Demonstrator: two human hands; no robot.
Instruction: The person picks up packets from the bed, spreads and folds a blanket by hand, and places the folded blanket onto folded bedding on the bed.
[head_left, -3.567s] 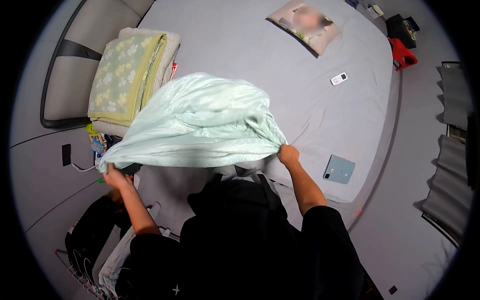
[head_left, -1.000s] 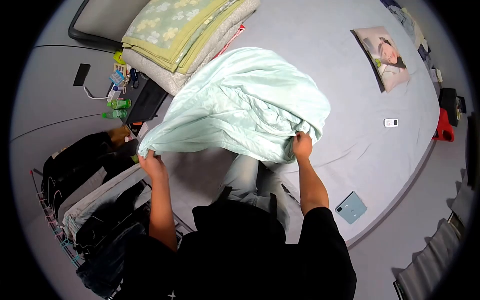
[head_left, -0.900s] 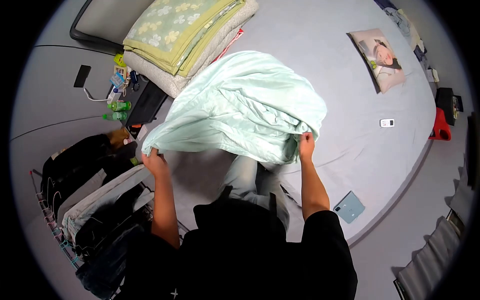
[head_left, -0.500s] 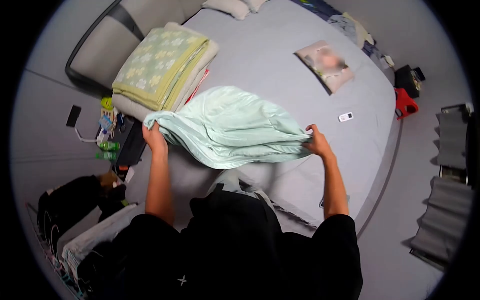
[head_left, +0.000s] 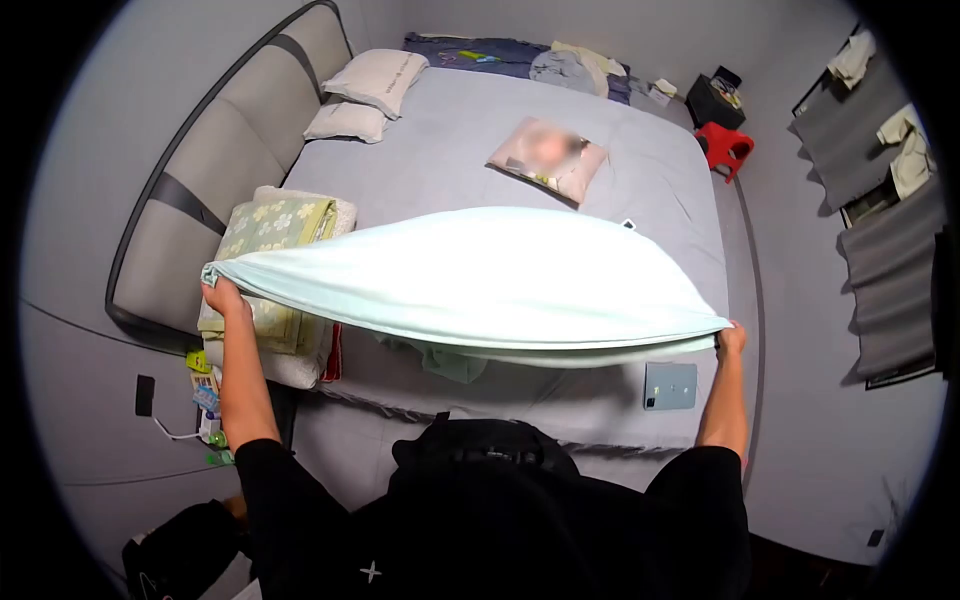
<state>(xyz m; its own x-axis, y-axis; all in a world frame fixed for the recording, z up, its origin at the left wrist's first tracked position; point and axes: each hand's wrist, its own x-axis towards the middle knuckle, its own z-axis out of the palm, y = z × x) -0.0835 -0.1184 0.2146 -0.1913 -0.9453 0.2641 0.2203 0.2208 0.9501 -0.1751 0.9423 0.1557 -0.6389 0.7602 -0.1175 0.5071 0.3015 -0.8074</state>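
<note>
A pale mint-green quilt (head_left: 470, 285) is stretched wide between my two hands, above the grey-sheeted bed (head_left: 450, 120). My left hand (head_left: 223, 296) is closed on its left corner, in front of the folded green floral blanket (head_left: 275, 225). On the right side my right hand (head_left: 731, 338) grips the other corner, above and right of a grey-blue tablet (head_left: 670, 386). The quilt's middle billows upward, and a loose part of it hangs lower, below the taut edge. A white remote (head_left: 628, 225) shows just past the quilt's far edge.
A printed cushion (head_left: 548, 160) lies on the bed; pillows (head_left: 375, 80) are by the grey headboard (head_left: 235, 110). A red stool (head_left: 724, 148) stands beyond the far right corner. Bottles (head_left: 217, 438) and small items are at the left, with dark clothes (head_left: 185, 550) below.
My hands have moved far apart, pulling the bunched quilt out into a wide, taut span. The view has tilted up, showing more of the bed, pillows and headboard.
</note>
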